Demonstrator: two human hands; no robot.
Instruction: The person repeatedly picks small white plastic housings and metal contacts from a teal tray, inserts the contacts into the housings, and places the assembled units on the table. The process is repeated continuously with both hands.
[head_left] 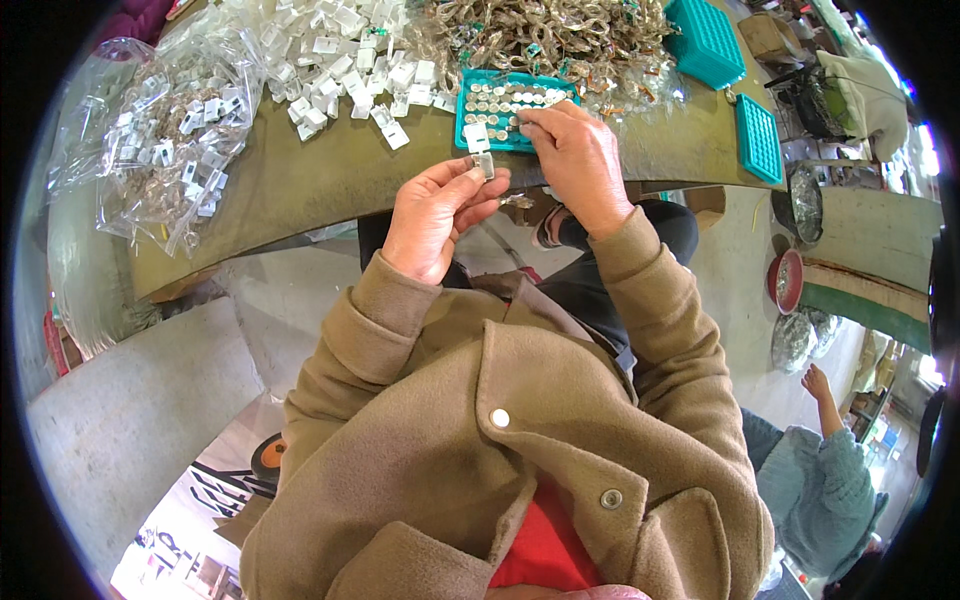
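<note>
Between the thumb and fingers of my left hand (437, 208) is a small clear plastic case (484, 165), with a white flap standing up at its far end. It is just in front of a teal tray (462, 112) holding rows of small round silver discs (497, 97), which look like button cells. My right hand (580, 160) is over the tray's right part, thumb and fingertips pinched together low among the discs. Whatever is in that pinch is too small to make out. Behind the tray lies a pile of small white and clear plastic cases (345, 65).
A clear bag (180, 150) of similar white pieces lies on the table's left. Beyond the tray is a heap of brownish wired parts (550, 35). Teal trays (705, 42) are stacked at the back right, with another teal tray (758, 138) nearby. Another person (815, 490) is at lower right.
</note>
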